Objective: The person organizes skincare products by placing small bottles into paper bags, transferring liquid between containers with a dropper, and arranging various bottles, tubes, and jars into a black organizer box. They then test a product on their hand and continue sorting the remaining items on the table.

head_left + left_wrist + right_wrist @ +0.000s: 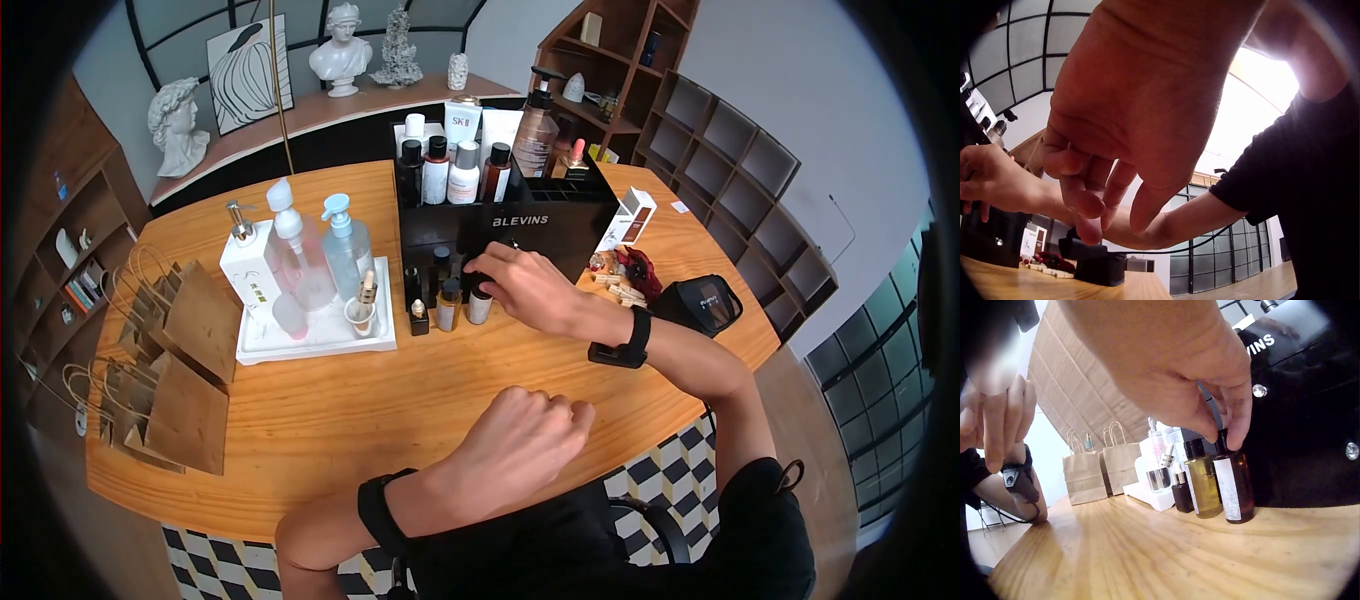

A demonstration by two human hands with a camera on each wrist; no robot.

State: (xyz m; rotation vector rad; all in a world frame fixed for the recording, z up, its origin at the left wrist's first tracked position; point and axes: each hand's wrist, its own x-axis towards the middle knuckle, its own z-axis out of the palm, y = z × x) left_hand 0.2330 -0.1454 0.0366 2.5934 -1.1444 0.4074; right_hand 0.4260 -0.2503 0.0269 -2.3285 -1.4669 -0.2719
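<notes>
My right hand pinches the black cap of a small brown bottle with a white label, its thumb and fingertips at the cap in the right wrist view. The bottle stands upright on the wooden table, in front of the black organizer box. Beside it are a yellow bottle with a black cap and a small dark dropper bottle. Above the near part of the table, my left hand hangs with loosely curled fingers, holding nothing.
Several bottles and tubes fill the organizer's top. A white tray with pump bottles stands to its left, and paper bags sit at the left edge. On the right are a small white box, a dark red cloth and a black case.
</notes>
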